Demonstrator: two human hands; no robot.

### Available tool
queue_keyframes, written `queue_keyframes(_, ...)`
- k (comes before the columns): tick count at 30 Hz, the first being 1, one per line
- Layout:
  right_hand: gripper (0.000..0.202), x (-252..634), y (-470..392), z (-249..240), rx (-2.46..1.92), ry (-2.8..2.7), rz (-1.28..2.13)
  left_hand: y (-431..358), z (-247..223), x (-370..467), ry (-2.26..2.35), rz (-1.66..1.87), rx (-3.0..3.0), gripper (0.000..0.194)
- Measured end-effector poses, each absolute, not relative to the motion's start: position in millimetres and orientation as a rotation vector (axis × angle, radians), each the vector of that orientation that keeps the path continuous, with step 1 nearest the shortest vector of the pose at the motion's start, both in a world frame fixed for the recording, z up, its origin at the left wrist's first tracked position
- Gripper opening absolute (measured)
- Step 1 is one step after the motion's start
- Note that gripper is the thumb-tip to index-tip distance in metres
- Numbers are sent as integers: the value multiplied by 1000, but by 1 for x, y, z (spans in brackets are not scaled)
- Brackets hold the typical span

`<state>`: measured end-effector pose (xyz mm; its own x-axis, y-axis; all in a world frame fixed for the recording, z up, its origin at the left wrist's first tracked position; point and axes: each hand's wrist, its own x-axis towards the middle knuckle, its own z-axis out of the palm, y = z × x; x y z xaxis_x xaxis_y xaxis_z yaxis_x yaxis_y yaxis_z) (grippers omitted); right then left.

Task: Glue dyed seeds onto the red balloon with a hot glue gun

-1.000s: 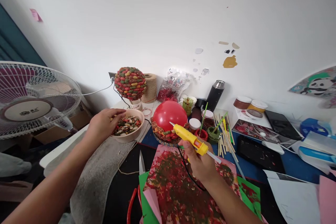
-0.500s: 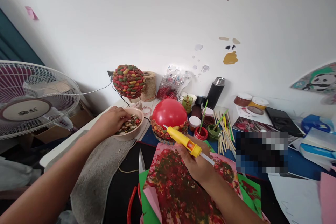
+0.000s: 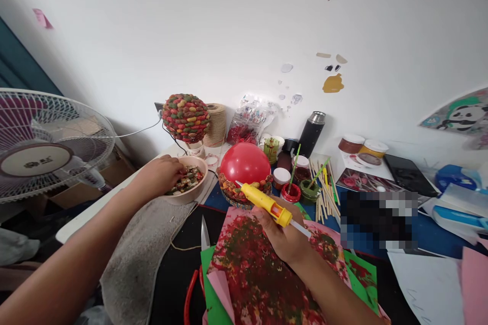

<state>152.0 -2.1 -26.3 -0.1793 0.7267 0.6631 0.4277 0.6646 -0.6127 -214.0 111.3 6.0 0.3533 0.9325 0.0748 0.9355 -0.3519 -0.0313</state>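
Observation:
My left hand (image 3: 164, 174) reaches into a pale pink bowl (image 3: 184, 198), its fingers curled down among small painted shell-like pieces (image 3: 192, 177). The fingertips are partly hidden, so what they pinch does not show. Wrapped in my right hand (image 3: 288, 239) is a yellow hot glue gun (image 3: 263, 200), its nozzle pointing up and left and a clear glue stick out of the back. Beyond the nozzle sits a red balloon (image 3: 245, 163), with a band of red, orange and green pieces (image 3: 227, 189) around its lower part.
A ball covered in coloured pieces (image 3: 186, 118) stands behind the bowl, beside a twine spool (image 3: 216, 126). Paint jars (image 3: 291, 192), wooden sticks (image 3: 324, 198) and a black flask (image 3: 312, 134) are to the right. A pointed blade (image 3: 205, 232) lies near the paint-stained sheet (image 3: 263, 274). At left is a fan (image 3: 41, 157).
My left hand has shifted slightly within the bowl, its fingers curling lower among the pieces. My right hand and the glue gun hold nearly the same place; the whole view moved a little.

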Motion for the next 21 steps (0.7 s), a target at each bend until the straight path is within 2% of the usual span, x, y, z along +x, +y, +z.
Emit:
queue_keyframes(8,52,154,-1,-28,-977,-1603,616,113,7,-215,-1732,10,-2519,30)
queue_keyframes(16,54,153,-1,-25,-978,-1584,656,120,2,-219,-1748,-27,-2478,24)
queue_keyframes(21,52,153,-2,-24,-963,-1569,691,119,2,-221,-1800,-53,-2434,32)
